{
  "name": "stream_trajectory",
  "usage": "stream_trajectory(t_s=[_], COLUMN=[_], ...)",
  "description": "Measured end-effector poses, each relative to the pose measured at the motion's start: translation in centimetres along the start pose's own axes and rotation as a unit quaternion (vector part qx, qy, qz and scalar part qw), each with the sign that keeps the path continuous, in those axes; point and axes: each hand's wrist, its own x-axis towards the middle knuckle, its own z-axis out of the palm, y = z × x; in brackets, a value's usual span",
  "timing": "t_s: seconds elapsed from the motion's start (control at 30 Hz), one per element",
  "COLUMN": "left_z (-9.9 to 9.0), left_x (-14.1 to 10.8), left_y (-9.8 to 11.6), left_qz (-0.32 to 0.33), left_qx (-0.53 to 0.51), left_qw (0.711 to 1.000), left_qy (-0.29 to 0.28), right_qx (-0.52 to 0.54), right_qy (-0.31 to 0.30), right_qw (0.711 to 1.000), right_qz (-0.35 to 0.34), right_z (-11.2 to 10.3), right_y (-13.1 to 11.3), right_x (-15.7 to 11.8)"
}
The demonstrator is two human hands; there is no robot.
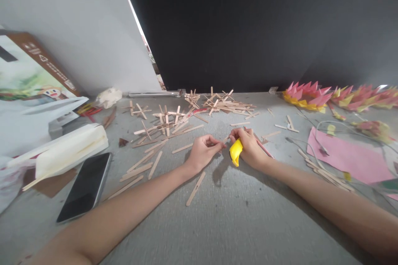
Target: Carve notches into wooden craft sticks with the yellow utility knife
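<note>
My left hand (203,152) is closed in a pinch, thumb against fingers, on what looks like a small wooden craft stick (226,139) that is mostly hidden. Close by on its right, my right hand (248,147) is also closed, its fingertips near the same stick. A shiny, curved yellow object (236,152) hangs under the right palm, held by that hand; its kind is unclear. Along the far side of the right hand runs a thin pinkish rod (264,150), held or lying there, I cannot tell. One loose craft stick (195,189) lies nearer to me.
Crossed craft sticks (167,121) and a pile of sticks (230,105) lie ahead. At left are a phone (85,186) and a cream packet (73,149). Pink paper (345,153), a cable (316,132) and a pink-yellow paper crown (307,97) lie right. A dark panel (264,29) stands behind.
</note>
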Motion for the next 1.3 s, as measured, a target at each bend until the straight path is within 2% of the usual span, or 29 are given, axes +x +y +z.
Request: stream_trajectory(t_s=[0.37, 0.8, 1.0, 1.3], left_z=[-0.42, -0.21, -0.09, -0.12], left_x=[0.86, 0.19, 0.01, -0.03], left_y=[-0.34, 0.17, 0.15, -0.16], left_qz=[-0.005, 0.004, 0.010, 0.014], left_qx=[-0.087, -0.047, -0.033, -0.011], left_qw=[0.996, 0.999, 0.999, 0.999], left_qy=[0.035, 0.007, -0.016, -0.027], right_qx=[0.019, 0.030, 0.047, 0.038], right_qy=[0.030, 0.062, 0.073, 0.075], right_qw=[0.999, 0.998, 0.996, 0.996], right_qz=[0.018, -0.009, 0.015, 0.013], right_z=[0.01, 0.05, 0.05, 0.07], right_y=[0.31, 0.22, 0.09, 0.19], right_x=[0.12, -0.18, -0.43, -0.28])
